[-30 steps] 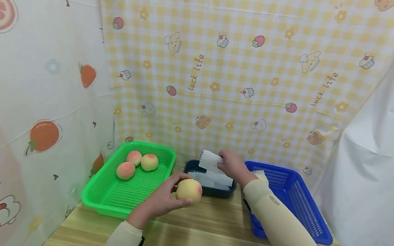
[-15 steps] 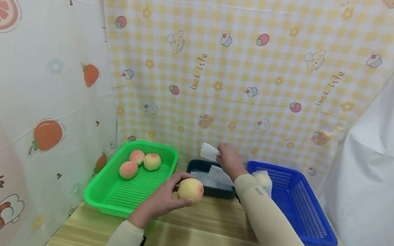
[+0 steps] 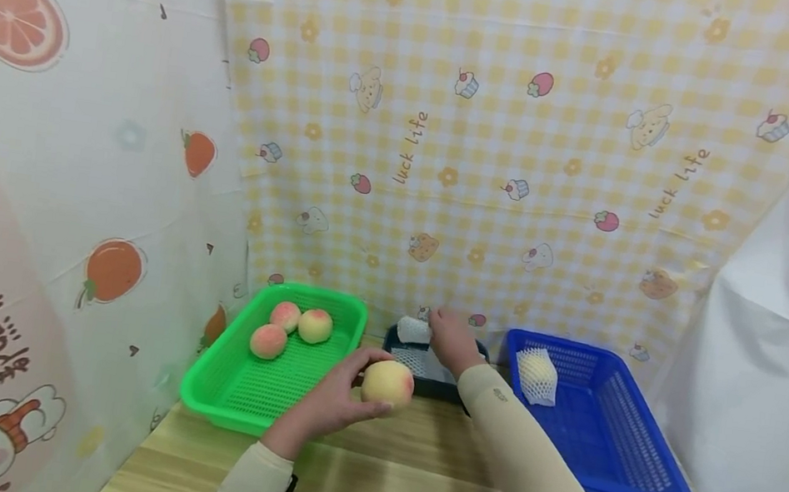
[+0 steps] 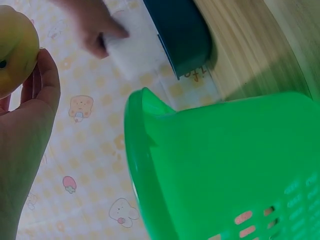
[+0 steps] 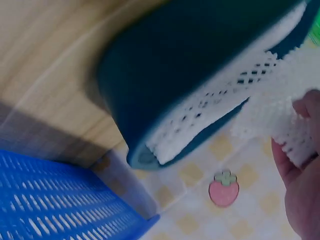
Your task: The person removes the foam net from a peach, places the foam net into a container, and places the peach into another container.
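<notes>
In the head view my left hand [image 3: 331, 398] grips a yellow peach [image 3: 387, 385] with a pink blush, in front of the green basket and the dark tray. The same peach [image 4: 16, 47] appears at the edge of the left wrist view. My right hand [image 3: 455, 342] pinches a white foam net sleeve [image 3: 413, 330] just above the dark teal tray [image 3: 438, 389]. More white net sleeves [image 3: 412, 360] lie in that tray, partly hidden by the hand. In the right wrist view, fingers and thumb hold the sleeve [image 5: 297, 137] beside the tray's rim.
On the left stands a green basket [image 3: 244, 401] with three peaches [image 3: 284, 331] at its far end. To the right, a blue basket [image 3: 585, 449] contains one peach in a foam net [image 3: 537, 376]. A patterned cloth [image 3: 474, 215] hangs behind the wooden table [image 3: 392, 481].
My right hand has lifted the net sleeve a little out of the tray, then lowered it slightly. The left hand still holds the peach almost in place. The head view has shifted slightly.
</notes>
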Motion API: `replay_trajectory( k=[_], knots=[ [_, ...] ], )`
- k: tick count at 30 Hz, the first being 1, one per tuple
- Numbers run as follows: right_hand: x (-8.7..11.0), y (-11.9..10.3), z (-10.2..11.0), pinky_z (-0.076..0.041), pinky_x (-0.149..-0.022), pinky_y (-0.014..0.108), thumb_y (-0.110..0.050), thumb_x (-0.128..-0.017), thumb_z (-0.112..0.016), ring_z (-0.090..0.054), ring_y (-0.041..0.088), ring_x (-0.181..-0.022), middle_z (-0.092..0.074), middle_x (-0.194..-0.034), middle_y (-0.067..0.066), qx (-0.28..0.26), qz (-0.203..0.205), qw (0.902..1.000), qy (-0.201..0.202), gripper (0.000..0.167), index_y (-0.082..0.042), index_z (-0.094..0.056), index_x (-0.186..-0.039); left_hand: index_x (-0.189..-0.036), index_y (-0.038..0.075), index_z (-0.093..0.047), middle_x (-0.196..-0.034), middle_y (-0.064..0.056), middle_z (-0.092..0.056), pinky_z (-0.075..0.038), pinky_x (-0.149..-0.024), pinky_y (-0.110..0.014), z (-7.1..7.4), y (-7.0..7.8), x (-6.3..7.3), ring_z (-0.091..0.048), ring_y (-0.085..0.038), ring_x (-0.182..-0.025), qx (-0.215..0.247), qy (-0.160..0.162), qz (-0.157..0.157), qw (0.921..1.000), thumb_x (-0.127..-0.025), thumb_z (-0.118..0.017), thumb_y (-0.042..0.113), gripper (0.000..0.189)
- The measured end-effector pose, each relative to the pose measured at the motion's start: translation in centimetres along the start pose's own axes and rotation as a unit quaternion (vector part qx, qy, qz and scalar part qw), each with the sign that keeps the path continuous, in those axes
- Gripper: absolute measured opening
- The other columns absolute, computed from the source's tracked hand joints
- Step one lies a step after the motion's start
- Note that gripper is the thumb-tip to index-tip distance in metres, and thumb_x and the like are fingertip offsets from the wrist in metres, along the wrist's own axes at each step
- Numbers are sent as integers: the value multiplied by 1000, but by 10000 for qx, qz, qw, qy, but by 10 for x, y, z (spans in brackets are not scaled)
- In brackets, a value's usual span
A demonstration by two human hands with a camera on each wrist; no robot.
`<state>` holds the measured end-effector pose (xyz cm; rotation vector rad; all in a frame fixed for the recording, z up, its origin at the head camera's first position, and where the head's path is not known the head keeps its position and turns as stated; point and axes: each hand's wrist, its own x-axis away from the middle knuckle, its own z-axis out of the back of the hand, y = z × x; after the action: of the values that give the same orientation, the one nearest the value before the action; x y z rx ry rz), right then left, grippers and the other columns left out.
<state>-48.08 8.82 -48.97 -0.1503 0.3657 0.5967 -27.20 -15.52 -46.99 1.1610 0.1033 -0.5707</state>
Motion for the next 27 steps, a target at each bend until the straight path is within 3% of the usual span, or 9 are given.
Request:
replay_trajectory(
  k=[4,7,11,15,17,20,23,27],
  knots=[
    [10,-7,-2,-60,-82,46,2,-93,-84,-67,28,-92,-64,-104,11,-234,257,9963,-790,23,-4,-70,-110,-152,24,-56,-147,0,-58,-55,-105,-50,-1,-1,1,-63,-21,-123,-89,45,129,9999,-96,-88,34,65],
    [14,-10,-1,-59,-86,47,-3,-94,-86,-66,26,-93,-63,-106,9,-439,172,9914,-1224,23,-5,-72,-112,-151,25,-56,-146,1,-58,-54,-107,-51,0,0,1,-63,-22,-124,-118,94,171,9997,-96,-89,33,64],
    [15,-13,1,-59,-88,46,-21,-99,-85,-66,23,-93,-64,-108,8,-638,-63,9873,-1453,22,-7,-73,-112,-149,26,-57,-146,2,-58,-53,-108,-52,1,1,2,-63,-22,-124,-113,96,220,9996,-96,-89,33,63],
    [16,-14,-1,-55,-83,44,-42,-112,-67,-60,20,-86,-60,-101,6,-953,-266,9827,-1567,33,-10,-69,-103,-149,25,-57,-146,1,-58,-54,-107,-50,2,1,2,-63,-21,-124,-127,88,227,9996,-96,-89,33,63],
    [15,-13,-6,-54,-83,46,-40,-115,-61,-59,22,-85,-59,-99,7,-1058,-319,9818,-1547,33,-10,-66,-103,-150,24,-57,-146,1,-59,-55,-106,-48,3,0,3,-63,-21,-124,-158,89,225,9996,-96,-89,33,63],
    [13,-8,-17,-56,-89,50,-31,-112,-68,-64,28,-95,-63,-106,11,-927,-340,9827,-1568,22,-9,-65,-114,-151,24,-57,-147,1,-59,-55,-107,-49,4,-1,3,-63,-21,-124,-196,80,201,9996,-96,-88,34,64],
    [10,-5,-28,-58,-98,54,-27,-103,-81,-67,33,-112,-65,-124,16,-726,-437,9810,-1747,34,-10,-67,-129,-152,25,-57,-147,1,-58,-55,-107,-50,5,-2,4,-63,-20,-124,-217,75,219,9995,-97,-88,35,64],
    [7,-3,-36,-55,-108,56,-29,-99,-86,-63,37,-129,-64,-139,19,-592,-611,9757,-2020,46,-11,-71,-139,-153,23,-57,-148,0,-58,-55,-107,-51,7,-2,5,-64,-21,-124,-188,90,237,9995,-97,-88,35,66]
  ],
)
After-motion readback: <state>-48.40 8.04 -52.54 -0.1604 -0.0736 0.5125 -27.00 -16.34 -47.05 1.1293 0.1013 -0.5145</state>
